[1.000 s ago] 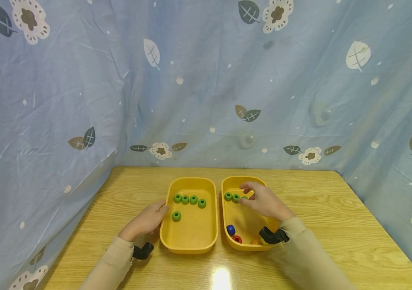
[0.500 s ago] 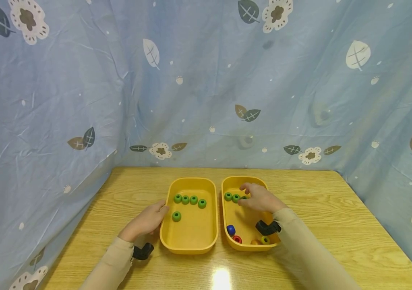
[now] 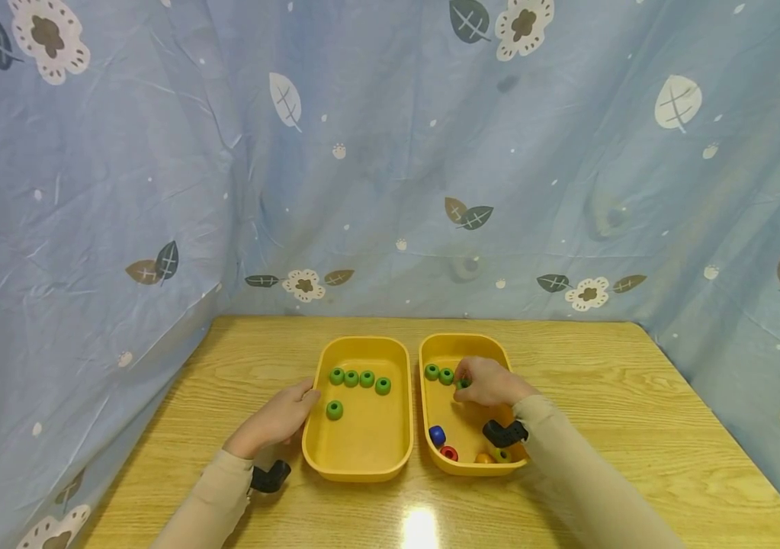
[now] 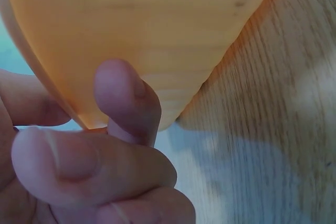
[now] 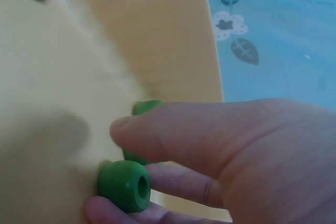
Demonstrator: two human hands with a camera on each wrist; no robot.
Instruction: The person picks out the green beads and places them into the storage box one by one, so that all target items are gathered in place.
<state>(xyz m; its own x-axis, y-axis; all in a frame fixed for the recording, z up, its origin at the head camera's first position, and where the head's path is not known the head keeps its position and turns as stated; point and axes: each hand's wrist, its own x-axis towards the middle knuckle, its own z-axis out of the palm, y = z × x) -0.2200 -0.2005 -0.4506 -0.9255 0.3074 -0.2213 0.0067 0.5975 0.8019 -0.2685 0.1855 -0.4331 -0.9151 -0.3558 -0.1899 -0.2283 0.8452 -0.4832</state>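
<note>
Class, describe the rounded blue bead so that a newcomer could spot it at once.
On the pale wooden table, take the right-hand yellow rectangular tray. Toward its near left corner, beside a round red bead, lies the rounded blue bead, the only blue one visible.

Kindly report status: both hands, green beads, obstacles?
Left hand holds left tray. Right hand at green bead, grip unclear. Two more green beads close beside.

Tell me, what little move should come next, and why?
Perhaps the right grip should close its thumb onto the green bead in the right tray: a fingertip seems to touch that bead, but the right wrist view suggests a gap below the thumb.
</note>
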